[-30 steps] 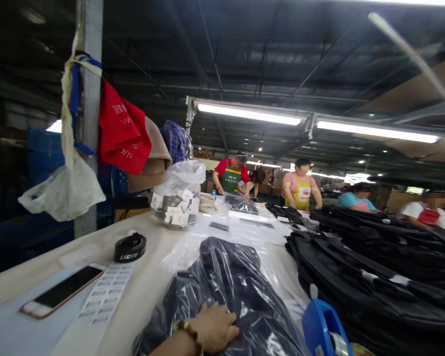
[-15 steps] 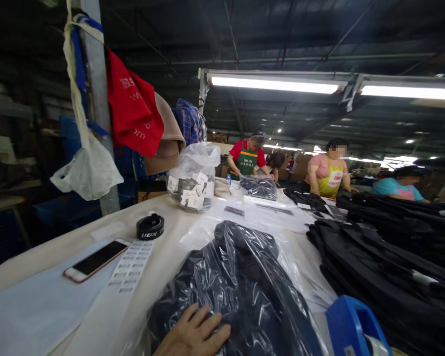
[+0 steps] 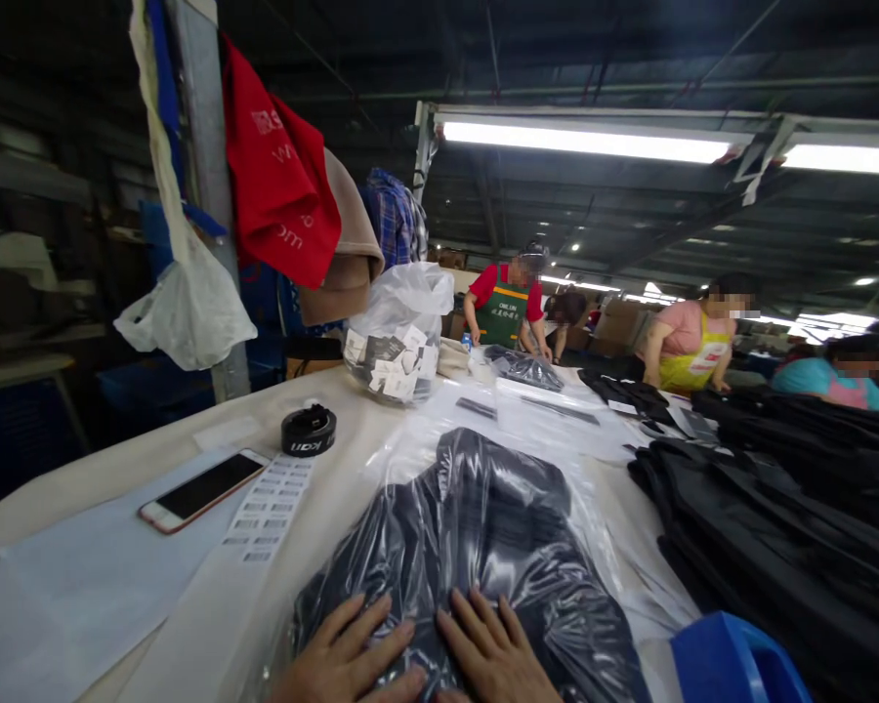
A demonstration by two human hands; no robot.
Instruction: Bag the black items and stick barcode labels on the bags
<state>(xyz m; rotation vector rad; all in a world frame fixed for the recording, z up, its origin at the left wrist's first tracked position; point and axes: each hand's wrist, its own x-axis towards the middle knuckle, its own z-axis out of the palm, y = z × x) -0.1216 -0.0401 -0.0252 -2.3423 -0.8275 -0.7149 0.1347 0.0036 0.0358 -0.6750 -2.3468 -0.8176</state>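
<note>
A dark hooded garment point(image 3: 498, 527) lies in a clear plastic bag point(image 3: 601, 532) on the table in front of me, its hood end pointing away. My left hand point(image 3: 355, 652) rests on the lower left of the bag with its fingers spread. Just beside it, my right hand point(image 3: 492, 646) is laid on the bag near its lower middle, fingers stretched out. Both hands press on the plastic, and neither grips anything. The wrists run out of view at the bottom edge.
Left of the bag are a phone point(image 3: 203, 490), a strip of barcode labels point(image 3: 272, 508) and a black tape roll point(image 3: 309, 431). A blue tape dispenser point(image 3: 736, 659) stands at right, before piled black garments point(image 3: 762, 527). A bag of tags point(image 3: 396, 337) sits behind; co-workers stand beyond.
My right hand has come into view and lies on the bag beside my left hand. My left hand has shifted slightly left and down. The camera view has turned a little.
</note>
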